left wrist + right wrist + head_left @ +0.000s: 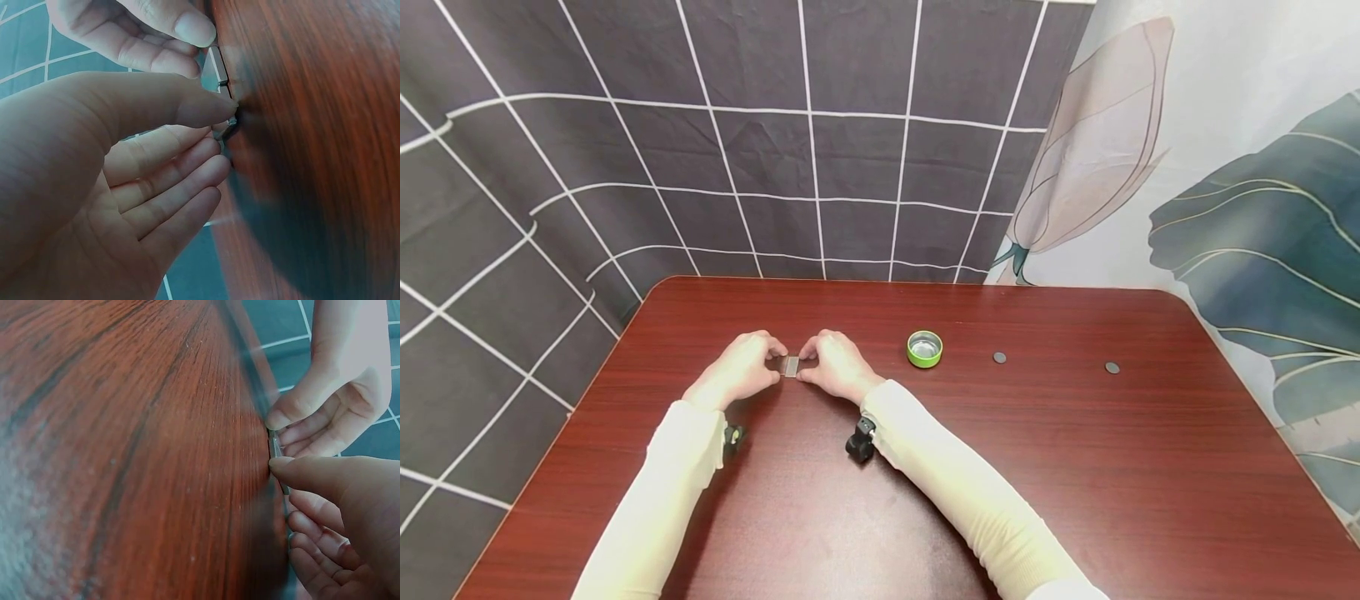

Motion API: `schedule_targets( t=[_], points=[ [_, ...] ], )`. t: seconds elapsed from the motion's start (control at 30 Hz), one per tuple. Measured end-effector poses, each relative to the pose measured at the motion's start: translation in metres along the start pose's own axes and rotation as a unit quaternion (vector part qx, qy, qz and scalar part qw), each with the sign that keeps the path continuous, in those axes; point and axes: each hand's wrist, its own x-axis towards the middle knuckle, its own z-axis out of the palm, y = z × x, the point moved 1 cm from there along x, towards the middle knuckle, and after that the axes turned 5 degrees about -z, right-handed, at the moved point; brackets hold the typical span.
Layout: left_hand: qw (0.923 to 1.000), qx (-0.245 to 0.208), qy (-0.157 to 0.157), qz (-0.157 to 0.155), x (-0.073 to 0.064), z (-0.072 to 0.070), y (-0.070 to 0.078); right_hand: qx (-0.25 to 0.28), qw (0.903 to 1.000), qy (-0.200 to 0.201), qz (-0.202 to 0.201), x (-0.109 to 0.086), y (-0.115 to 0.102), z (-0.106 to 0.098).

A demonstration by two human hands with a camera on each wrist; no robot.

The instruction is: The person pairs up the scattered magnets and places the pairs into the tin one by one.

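A small flat silver rectangular piece (792,367) lies at the tabletop, between both hands; its exact kind is unclear. My left hand (737,368) pinches its left side between thumb and fingers. From the right, my right hand (837,367) grips the other side the same way. In the left wrist view the piece (216,67) shows a shiny edge and a dark gap, partly covered by the left thumb (206,107). Seen from the right wrist, only a thin edge of the piece (275,445) shows between the two thumbs.
A round tin (924,350) with a bright green outside and silver inside stands right of the hands. Farther right lie two small grey discs, a nearer disc (999,357) and a farther disc (1112,367). Curtains (857,158) hang behind the reddish-brown table (1075,467).
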Motion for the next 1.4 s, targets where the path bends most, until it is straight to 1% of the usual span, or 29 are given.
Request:
schedule_targets(
  t=[0.3, 0.53, 0.73, 0.9, 1.07, 1.2, 1.4],
  points=[
    [1.0, -0.002, 0.003, 0.0, -0.001, 0.0, 0.001, -0.004, 1.0, -0.003, -0.005, -0.002, -0.001, -0.001],
    [1.0, 0.001, 0.004, -0.001, -0.002, 0.001, 0.002, -0.006, 0.9999, -0.004, -0.013, -0.01, -0.002, -0.006],
    [1.0, 0.003, 0.004, -0.005, -0.002, 0.001, 0.004, 0.006, 0.9996, 0.012, -0.024, -0.019, -0.003, -0.018],
    [1.0, 0.003, 0.002, -0.008, -0.002, 0.002, 0.004, 0.023, 0.9988, 0.024, -0.034, -0.026, 0.0, -0.026],
    [1.0, -0.006, 0.003, 0.003, -0.001, 0.004, 0.003, 0.041, 0.9972, 0.045, -0.045, -0.032, 0.005, -0.035],
    [0.9998, -0.011, 0.008, 0.011, 0.002, 0.004, 0.003, 0.04, 0.9958, 0.065, -0.051, -0.035, 0.007, -0.044],
    [0.9999, -0.015, -0.004, 0.0, 0.005, 0.004, 0.003, 0.06, 0.9933, 0.087, -0.047, -0.039, 0.012, -0.056]
  ],
)
